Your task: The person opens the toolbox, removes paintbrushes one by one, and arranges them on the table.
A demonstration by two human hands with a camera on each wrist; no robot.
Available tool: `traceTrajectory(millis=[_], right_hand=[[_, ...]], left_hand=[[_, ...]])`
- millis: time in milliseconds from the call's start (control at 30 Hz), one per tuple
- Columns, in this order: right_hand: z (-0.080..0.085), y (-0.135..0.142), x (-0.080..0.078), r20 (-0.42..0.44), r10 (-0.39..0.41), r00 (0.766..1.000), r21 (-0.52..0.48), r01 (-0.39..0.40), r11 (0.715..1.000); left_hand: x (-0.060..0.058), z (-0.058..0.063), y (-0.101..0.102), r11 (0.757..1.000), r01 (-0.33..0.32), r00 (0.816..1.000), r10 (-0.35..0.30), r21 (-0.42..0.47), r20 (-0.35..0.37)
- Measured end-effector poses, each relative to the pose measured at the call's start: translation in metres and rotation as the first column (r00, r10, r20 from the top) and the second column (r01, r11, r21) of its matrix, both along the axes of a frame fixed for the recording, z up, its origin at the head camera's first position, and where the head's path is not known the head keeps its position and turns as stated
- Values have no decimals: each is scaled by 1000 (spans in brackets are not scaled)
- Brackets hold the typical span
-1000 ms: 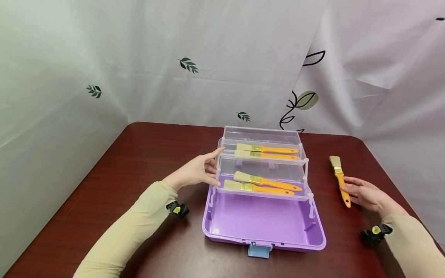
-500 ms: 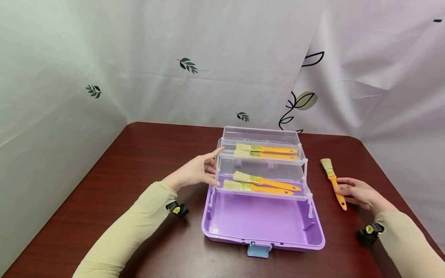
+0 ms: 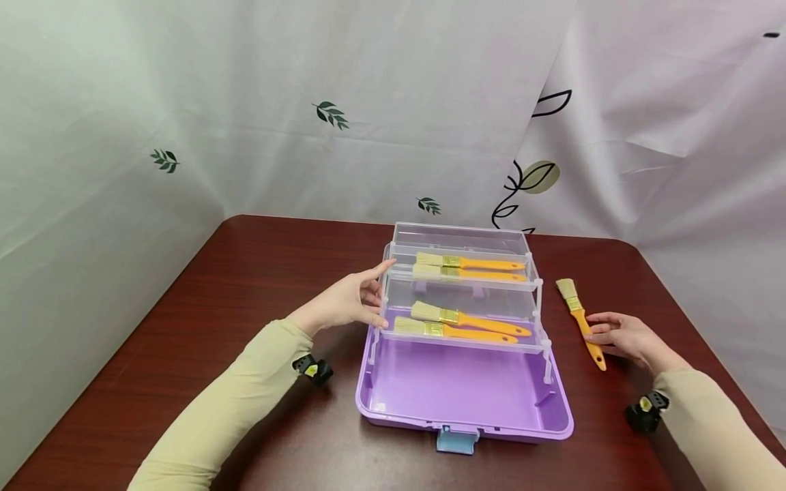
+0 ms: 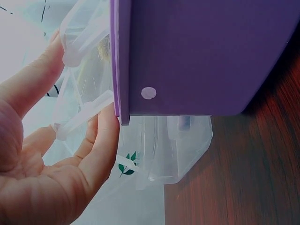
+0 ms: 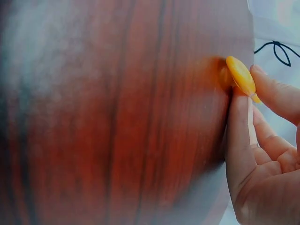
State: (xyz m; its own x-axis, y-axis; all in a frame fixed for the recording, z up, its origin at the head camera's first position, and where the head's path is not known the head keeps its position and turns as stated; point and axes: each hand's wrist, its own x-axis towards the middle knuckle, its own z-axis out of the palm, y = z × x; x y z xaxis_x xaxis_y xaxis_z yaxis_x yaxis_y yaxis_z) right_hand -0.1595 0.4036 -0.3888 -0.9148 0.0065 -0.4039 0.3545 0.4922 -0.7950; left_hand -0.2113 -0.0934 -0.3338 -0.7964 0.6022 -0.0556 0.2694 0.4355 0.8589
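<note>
My right hand [image 3: 629, 337] pinches the orange handle of a paintbrush [image 3: 577, 310], its pale bristles pointing away from me, at the right of the box. In the right wrist view the brush's rounded handle end [image 5: 241, 77] sits between thumb and fingers, close over the table. My left hand [image 3: 346, 300] holds the left side of the clear fold-out trays [image 3: 399, 293], thumb and fingers spread along their edges and hinge arms [image 4: 84, 115]. These trays belong to a purple toolbox [image 3: 460, 389]. Two paintbrushes [image 3: 467, 331] lie in the lower tray and two more brushes [image 3: 491, 264] in the upper one.
The toolbox lid is raised behind the trays, and a light blue latch [image 3: 457, 440] hangs at its front. All stands on a dark red-brown table [image 3: 245, 279]. White cloth [image 3: 393, 136] with leaf prints hangs behind.
My right hand has moved left with the paintbrush, closer to the toolbox, and the brush has tilted further left at its bristle end. The left hand stays at the trays.
</note>
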Motion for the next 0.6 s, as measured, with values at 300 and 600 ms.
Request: traceTrajectory(millis=[300, 600], right_hand=[[1, -5, -1, -27, -13, 1000, 31, 14, 999], [3, -7, 0, -27, 2, 1000, 92, 0, 996]], left_hand=[[0, 0, -1, 1000, 0, 1000, 0, 10, 9], [0, 0, 0, 1000, 1, 1000, -1, 24, 20]])
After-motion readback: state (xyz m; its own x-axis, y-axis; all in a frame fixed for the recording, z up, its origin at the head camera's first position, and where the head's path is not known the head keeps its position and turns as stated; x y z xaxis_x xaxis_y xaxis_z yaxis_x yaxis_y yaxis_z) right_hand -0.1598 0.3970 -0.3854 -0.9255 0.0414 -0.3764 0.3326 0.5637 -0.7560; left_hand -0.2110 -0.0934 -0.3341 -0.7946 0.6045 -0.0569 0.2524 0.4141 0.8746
